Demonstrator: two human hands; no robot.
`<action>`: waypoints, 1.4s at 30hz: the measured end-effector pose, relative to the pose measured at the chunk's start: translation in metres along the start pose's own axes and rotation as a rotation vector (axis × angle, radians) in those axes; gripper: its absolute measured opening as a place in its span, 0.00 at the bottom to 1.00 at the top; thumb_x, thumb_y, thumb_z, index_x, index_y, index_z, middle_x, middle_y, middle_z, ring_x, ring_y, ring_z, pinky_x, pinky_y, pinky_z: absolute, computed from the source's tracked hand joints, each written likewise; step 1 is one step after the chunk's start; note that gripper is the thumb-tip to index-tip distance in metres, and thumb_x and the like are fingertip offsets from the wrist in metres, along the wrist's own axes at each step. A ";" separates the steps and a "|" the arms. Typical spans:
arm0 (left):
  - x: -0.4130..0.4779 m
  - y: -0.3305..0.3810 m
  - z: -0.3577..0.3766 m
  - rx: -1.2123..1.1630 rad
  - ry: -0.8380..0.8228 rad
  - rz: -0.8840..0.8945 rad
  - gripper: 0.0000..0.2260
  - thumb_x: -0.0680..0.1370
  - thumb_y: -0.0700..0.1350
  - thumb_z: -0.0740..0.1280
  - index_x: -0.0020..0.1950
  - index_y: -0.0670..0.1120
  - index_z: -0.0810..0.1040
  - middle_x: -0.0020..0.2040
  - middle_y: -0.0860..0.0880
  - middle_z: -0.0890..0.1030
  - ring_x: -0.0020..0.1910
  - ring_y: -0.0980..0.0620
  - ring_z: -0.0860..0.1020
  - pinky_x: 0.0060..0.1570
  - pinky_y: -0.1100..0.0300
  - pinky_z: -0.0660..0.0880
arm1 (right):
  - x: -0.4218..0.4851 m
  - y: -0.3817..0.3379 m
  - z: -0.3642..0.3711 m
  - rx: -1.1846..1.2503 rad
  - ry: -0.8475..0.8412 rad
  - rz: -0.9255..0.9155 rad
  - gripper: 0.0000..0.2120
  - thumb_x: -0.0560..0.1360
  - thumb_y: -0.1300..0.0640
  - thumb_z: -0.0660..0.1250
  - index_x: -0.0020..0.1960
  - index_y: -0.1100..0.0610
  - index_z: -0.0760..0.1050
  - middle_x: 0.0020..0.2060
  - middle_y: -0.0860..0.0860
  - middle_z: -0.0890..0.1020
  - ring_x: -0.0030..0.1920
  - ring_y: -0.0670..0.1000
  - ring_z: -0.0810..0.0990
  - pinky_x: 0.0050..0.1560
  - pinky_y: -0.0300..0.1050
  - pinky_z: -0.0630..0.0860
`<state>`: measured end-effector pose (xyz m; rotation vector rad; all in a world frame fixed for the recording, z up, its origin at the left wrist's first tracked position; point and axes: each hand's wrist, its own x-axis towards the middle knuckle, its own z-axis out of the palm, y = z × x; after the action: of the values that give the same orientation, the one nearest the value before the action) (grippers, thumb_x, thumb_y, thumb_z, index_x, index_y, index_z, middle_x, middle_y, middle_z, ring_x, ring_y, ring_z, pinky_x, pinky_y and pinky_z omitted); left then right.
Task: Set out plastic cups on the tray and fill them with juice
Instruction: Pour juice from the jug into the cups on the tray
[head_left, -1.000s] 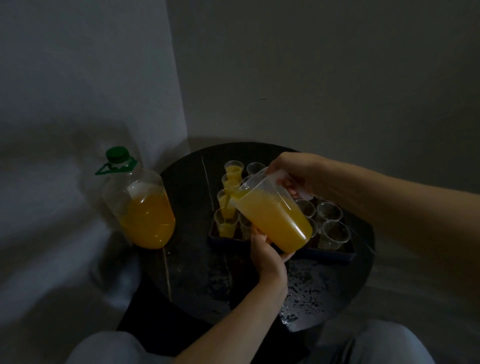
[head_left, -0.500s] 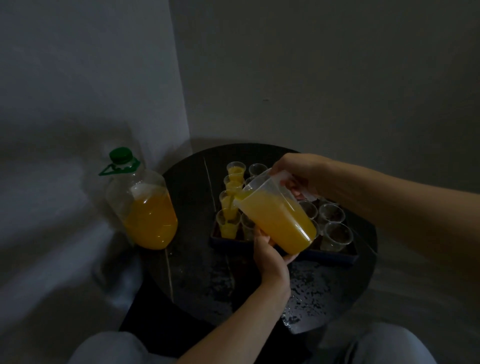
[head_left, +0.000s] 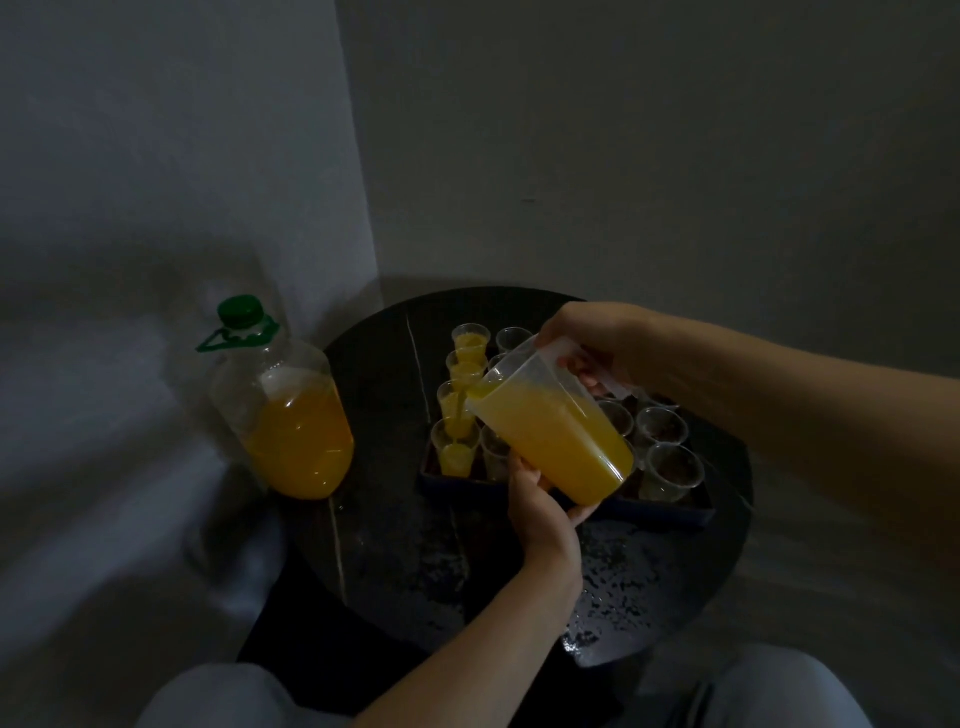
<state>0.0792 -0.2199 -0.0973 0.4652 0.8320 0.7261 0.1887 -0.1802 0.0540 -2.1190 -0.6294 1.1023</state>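
Jug (head_left: 550, 436): clear, tilted spout-left over tray's near-left part, approx half full of orange juice.
R hand (head_left: 597, 338): fingers wrapped round jug handle at top right.
L hand (head_left: 535, 509): cups jug base from below, thumb & fingers curled round it.
Juice stream (head_left: 460, 413): thin, runs from spout into near-left cup (head_left: 456, 454) at tray's near-left corner; cup part full.
Filled cups (head_left: 470, 340): 3 more w/ juice, along tray's left edge.
Empty cups (head_left: 670, 467): tray's right side.
Tray (head_left: 665, 512): dark, mid-table.
Bottle (head_left: 291, 410): green cap, upright at table (head_left: 405, 571) left edge, part full.
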 end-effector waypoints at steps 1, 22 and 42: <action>0.001 0.000 0.000 -0.002 -0.002 0.004 0.16 0.86 0.50 0.53 0.71 0.58 0.72 0.64 0.46 0.77 0.57 0.49 0.78 0.56 0.37 0.80 | 0.000 -0.001 0.000 -0.012 -0.002 -0.006 0.12 0.78 0.51 0.66 0.57 0.59 0.76 0.38 0.55 0.76 0.31 0.49 0.73 0.27 0.41 0.70; 0.002 -0.003 0.001 -0.014 -0.014 0.025 0.17 0.85 0.48 0.54 0.73 0.58 0.71 0.63 0.47 0.77 0.59 0.48 0.78 0.54 0.38 0.81 | 0.001 -0.004 -0.001 -0.019 -0.021 0.018 0.14 0.78 0.50 0.66 0.56 0.61 0.77 0.27 0.52 0.73 0.26 0.47 0.68 0.29 0.40 0.65; 0.001 -0.003 0.002 0.001 -0.003 0.007 0.17 0.85 0.50 0.54 0.73 0.56 0.71 0.61 0.47 0.78 0.57 0.48 0.78 0.57 0.36 0.79 | -0.004 -0.001 -0.002 -0.028 -0.029 -0.008 0.13 0.80 0.51 0.65 0.55 0.61 0.77 0.29 0.53 0.73 0.27 0.48 0.68 0.31 0.42 0.65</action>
<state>0.0823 -0.2210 -0.0986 0.4703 0.8288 0.7312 0.1885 -0.1825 0.0580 -2.1263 -0.6701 1.1278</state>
